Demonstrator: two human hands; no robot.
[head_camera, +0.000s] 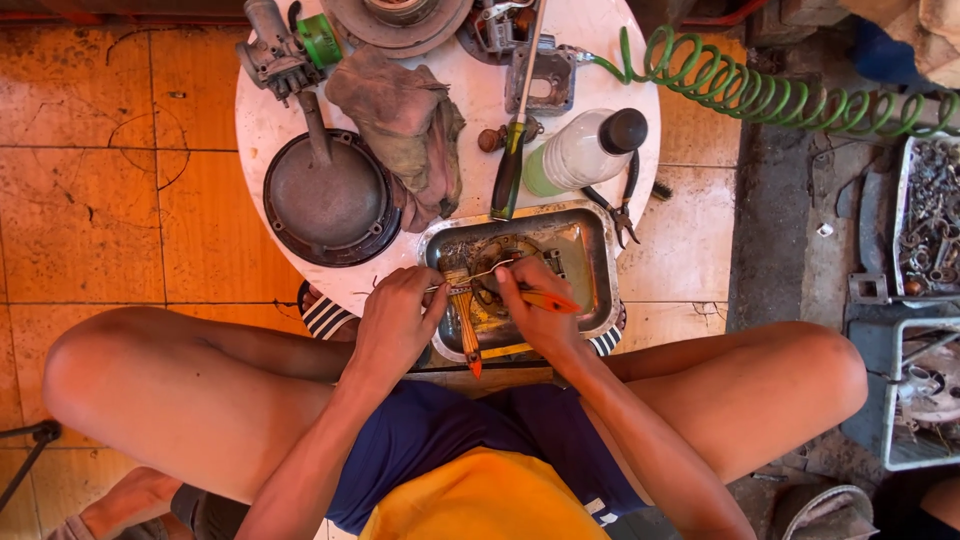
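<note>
Steel tray (600, 262) sits at the counter (262, 120) edge nearest the knees; left hand (395, 322) is pinched on a thin wire (480, 275) over it, right hand (537, 312) closed around an orange-handled tool (548, 299), and a brush (464, 318) lies slanted in the tray between them. Looks like mid-cleaning of a small part (503, 262) in the tray, too murky to identify; next move likely needs steady fine work with the wire tip. Only package: a clear, black-capped bottle (583, 150) of greenish liquid, lying just behind the tray beside a green-handled screwdriver (512, 165); no label readable.
</note>
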